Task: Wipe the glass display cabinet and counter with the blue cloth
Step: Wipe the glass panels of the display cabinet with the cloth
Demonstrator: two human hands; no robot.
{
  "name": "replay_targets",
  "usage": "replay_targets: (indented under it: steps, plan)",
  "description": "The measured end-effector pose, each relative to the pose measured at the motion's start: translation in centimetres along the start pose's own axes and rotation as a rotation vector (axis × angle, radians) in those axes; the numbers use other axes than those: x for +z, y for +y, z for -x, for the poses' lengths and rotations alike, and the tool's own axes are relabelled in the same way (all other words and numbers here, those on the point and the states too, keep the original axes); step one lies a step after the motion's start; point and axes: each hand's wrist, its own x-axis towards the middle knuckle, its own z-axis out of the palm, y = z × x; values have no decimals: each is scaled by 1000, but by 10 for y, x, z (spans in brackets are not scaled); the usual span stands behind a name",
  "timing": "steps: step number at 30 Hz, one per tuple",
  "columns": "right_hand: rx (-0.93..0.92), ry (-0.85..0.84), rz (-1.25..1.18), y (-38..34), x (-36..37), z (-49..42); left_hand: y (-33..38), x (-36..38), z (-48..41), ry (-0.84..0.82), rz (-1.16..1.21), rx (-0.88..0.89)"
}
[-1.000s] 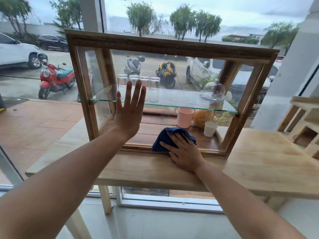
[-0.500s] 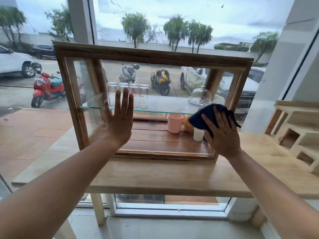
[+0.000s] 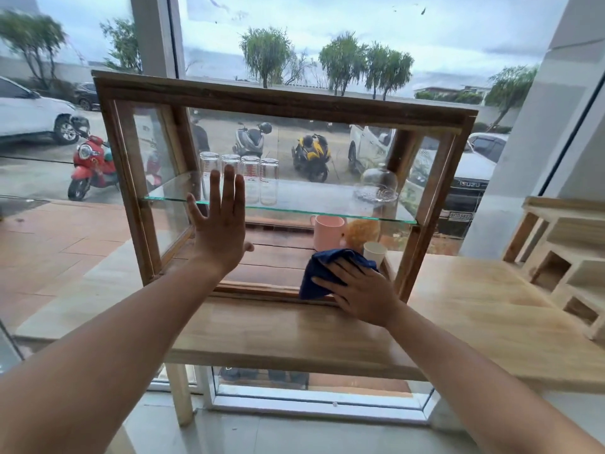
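Observation:
A wood-framed glass display cabinet (image 3: 281, 103) stands on a light wooden counter (image 3: 474, 309). My left hand (image 3: 221, 224) lies flat, fingers straight, against the cabinet's front glass at its left half. My right hand (image 3: 361, 291) presses the blue cloth (image 3: 322, 268) with spread fingers against the lower right of the front glass, just above the bottom frame. Inside, several upturned glasses (image 3: 252, 178) and a glass dome (image 3: 378, 183) stand on the glass shelf (image 3: 311, 211); a pink mug (image 3: 327, 231) and a white cup (image 3: 375, 252) sit below.
A wooden stepped rack (image 3: 563, 257) stands on the counter at the far right. A large window (image 3: 327, 34) rises directly behind the cabinet, with parked scooters and cars outside. The counter's front edge (image 3: 294, 358) runs below my arms.
My right hand has swept the cloth from the bottom middle of the glass up to the right edge and back down to the lower right. My left hand has stayed flat on the glass.

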Motion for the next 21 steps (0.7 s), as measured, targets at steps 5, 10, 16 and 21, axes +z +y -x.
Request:
replay_targets:
  steps: [5,10,16,21]
  plan:
    - [267,121,-55,61,-31,10,4,-1,0,-16,-15,0]
    - [674,403,-125,91,-78,-75,5,-2,1,-17,-29,5]
    - [286,321,-144,23,-46,-94,3,-2,2,-2,-55,-5]
    - [-48,49,-26,23,-8,-14,-4,0,3,50,-69,22]
